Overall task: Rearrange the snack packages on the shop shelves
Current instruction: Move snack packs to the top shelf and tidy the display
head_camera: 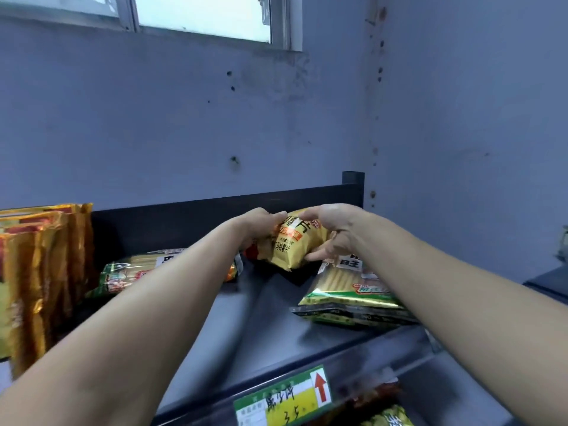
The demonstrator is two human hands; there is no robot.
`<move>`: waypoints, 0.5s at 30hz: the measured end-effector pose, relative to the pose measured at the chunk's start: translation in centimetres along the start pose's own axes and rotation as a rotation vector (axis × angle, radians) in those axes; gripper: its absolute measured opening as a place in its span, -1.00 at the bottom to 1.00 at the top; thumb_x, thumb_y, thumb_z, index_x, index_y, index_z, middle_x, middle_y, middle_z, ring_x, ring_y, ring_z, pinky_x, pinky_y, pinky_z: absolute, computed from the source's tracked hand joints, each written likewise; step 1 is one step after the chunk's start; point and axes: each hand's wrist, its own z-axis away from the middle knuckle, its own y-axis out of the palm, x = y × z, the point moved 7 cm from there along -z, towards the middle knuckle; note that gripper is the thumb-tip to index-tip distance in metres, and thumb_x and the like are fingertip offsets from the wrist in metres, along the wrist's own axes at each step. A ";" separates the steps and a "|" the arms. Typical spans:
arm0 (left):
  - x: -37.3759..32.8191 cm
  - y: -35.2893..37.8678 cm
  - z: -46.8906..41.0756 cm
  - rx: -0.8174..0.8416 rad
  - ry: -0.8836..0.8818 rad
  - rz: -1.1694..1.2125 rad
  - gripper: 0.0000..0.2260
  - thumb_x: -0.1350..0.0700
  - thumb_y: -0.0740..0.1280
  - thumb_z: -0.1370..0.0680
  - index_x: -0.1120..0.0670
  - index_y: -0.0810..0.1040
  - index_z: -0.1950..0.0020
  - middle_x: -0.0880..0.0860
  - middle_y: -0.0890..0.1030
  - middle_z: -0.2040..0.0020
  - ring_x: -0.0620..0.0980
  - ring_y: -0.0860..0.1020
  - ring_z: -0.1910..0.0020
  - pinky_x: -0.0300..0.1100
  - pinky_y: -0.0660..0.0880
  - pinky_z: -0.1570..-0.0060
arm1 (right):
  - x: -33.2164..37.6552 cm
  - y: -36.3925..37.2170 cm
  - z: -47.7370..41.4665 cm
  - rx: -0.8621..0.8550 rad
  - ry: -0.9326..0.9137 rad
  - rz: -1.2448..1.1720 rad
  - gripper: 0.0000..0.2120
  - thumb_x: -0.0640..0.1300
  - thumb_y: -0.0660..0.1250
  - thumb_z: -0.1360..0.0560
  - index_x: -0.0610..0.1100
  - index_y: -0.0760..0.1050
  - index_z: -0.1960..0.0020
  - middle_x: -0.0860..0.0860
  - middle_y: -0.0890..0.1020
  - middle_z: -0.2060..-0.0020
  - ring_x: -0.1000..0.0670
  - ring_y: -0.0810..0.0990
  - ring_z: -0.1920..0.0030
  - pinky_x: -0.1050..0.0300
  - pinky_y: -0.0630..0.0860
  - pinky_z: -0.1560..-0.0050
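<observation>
Single head-worn view, wide-angle, no second view to share anything with. Camera sits in front of the top shelf point(246, 318) and slightly above it, facing forward and a bit down, so the shelf deck is seen from above and its dark back panel point(199, 207) runs across mid-frame. Near: both forearms enter from the bottom corners and reach away from the lens toward the back panel. Above the panel, the wall point(184, 124) fills the upper half, with a window point(203, 13) at top edge. Below the shelf's front lip, a price tag point(282, 398) sits at the bottom edge, very near the lens. View is tilted: the shelf slopes up to the right. Edges show wide-angle bending.
</observation>
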 end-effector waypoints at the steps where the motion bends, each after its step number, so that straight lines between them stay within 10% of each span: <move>1: -0.2 -0.1 0.3 -0.019 0.010 0.019 -0.65 -0.11 0.21 -0.58 0.19 0.51 0.02 0.10 0.57 0.24 0.05 0.54 0.35 -0.18 0.48 0.39 | 0.1 0.0 0.3 -0.012 -0.014 -0.003 -0.81 -0.18 0.35 -0.51 -0.26 0.37 0.09 -0.23 0.50 -0.03 -0.24 0.56 -0.11 -0.27 0.52 -0.11; 5: -1.6 -1.0 2.0 -0.102 0.129 0.155 -0.74 0.05 0.24 -0.57 0.24 0.55 -0.01 0.10 0.57 0.27 0.05 0.55 0.36 -0.17 0.50 0.37 | 0.6 0.2 1.7 -0.048 -0.074 0.012 -0.82 -0.14 0.29 -0.54 -0.20 0.39 0.19 -0.14 0.54 0.24 -0.14 0.54 0.13 -0.20 0.45 -0.17; 11: -4.1 -4.1 7.4 -0.244 0.353 0.285 -0.82 0.15 0.24 -0.59 0.18 0.59 -0.06 0.08 0.63 0.12 0.00 0.60 0.20 -0.17 0.57 0.20 | 2.2 1.1 5.2 -0.124 -0.327 -0.173 -0.73 -0.24 0.35 -0.48 -0.22 0.45 -0.17 -0.11 0.64 0.24 -0.05 0.62 0.35 0.17 0.51 0.51; 15: -3.4 -6.4 11.8 -0.256 0.398 0.343 -0.88 0.13 0.31 -0.56 0.13 0.51 -0.07 0.02 0.61 0.13 -0.05 0.61 0.18 -0.16 0.59 0.24 | 2.1 2.4 8.8 -0.167 -0.487 -0.242 -0.63 -0.29 0.38 -0.45 -0.20 0.40 -0.23 -0.14 0.65 0.14 -0.08 0.65 0.24 0.07 0.57 0.40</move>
